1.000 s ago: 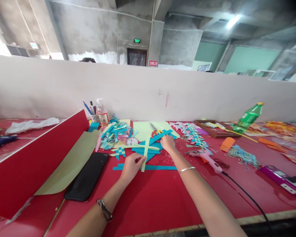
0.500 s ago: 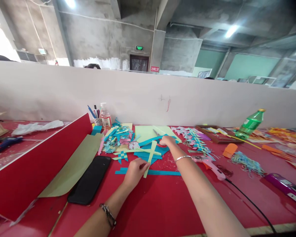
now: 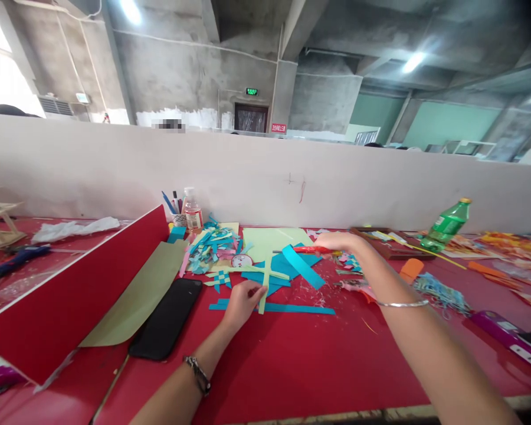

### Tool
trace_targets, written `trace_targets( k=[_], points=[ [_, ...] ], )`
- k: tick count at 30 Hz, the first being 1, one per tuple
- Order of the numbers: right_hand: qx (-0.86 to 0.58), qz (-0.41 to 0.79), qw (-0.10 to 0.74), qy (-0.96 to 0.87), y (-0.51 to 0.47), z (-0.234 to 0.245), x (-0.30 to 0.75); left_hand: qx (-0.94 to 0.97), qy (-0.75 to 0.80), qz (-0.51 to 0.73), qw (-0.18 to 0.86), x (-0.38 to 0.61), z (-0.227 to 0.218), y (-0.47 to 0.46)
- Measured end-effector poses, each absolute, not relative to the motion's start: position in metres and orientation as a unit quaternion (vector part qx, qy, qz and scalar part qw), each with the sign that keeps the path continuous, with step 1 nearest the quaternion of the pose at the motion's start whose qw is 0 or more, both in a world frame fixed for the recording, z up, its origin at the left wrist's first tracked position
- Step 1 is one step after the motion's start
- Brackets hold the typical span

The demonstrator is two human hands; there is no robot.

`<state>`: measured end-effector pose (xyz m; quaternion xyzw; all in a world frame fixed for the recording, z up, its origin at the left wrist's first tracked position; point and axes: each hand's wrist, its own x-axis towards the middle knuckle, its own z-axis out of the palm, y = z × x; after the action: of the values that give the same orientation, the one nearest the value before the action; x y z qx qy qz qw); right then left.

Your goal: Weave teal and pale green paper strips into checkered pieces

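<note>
My left hand (image 3: pixel 244 302) pinches the lower part of a pale green paper strip (image 3: pixel 267 273), which stands up from the fingers. My right hand (image 3: pixel 336 242) is closed on red-handled scissors (image 3: pixel 312 249). Their blades point left, level with the strip's top; whether they touch it I cannot tell. A blue paper strip (image 3: pixel 307 273) slants beside the scissors, over blue paper (image 3: pixel 279 283). Another pale green strip (image 3: pixel 248 270) lies crosswise behind the held one. Long blue strips (image 3: pixel 298 309) lie on the red table near my left hand. A small woven blue-and-green piece (image 3: pixel 222 278) is to the left.
A black phone (image 3: pixel 166 319) and a red divider panel (image 3: pixel 92 283) are on the left. Behind sit a heap of paper scraps (image 3: pixel 212 247) and a clear bottle (image 3: pixel 193 213). Rightward are a pink glue gun (image 3: pixel 357 287), a green bottle (image 3: pixel 446 225) and a purple power strip (image 3: pixel 507 339).
My right hand has moved right with the scissors, which now lie flatter and point left. The blue strip near them now slants down to the right. My left hand still holds the green strip.
</note>
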<state>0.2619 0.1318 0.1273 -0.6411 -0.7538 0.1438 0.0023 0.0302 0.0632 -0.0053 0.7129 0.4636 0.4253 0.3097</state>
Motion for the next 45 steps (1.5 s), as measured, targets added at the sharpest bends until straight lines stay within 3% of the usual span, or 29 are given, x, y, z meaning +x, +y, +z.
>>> trace_targets(
  k=[4, 12, 22, 31, 33, 40, 45],
  points=[
    [-0.629, 0.106, -0.140, -0.757, 0.135, 0.142, 0.245, 0.702, 0.462, 0.437, 0.320, 0.029, -0.007, 0.065],
    [-0.654, -0.023, -0.186, -0.733, 0.139, 0.152, 0.221, 0.685, 0.471, 0.449, 0.327, 0.026, -0.008, 0.066],
    [-0.697, -0.203, -0.122, -0.677, 0.131, 0.157, 0.192, 0.678, 0.470, 0.453, 0.337, 0.026, -0.013, 0.070],
    [-0.690, -0.170, -0.060, -0.701, 0.115, 0.158, 0.240, 0.658, 0.468, 0.468, 0.359, 0.026, -0.011, 0.069],
    [-0.699, -0.118, -0.002, -0.705, 0.109, 0.141, 0.251, 0.654, 0.465, 0.468, 0.370, 0.026, -0.010, 0.069],
    [-0.519, 0.310, 0.439, -0.665, 0.088, 0.072, 0.242, 0.646, 0.447, 0.473, 0.398, 0.028, -0.007, 0.068],
    [-0.427, 0.421, 0.554, -0.577, 0.077, 0.039, 0.213, 0.642, 0.445, 0.480, 0.399, 0.028, -0.007, 0.068]
  ],
)
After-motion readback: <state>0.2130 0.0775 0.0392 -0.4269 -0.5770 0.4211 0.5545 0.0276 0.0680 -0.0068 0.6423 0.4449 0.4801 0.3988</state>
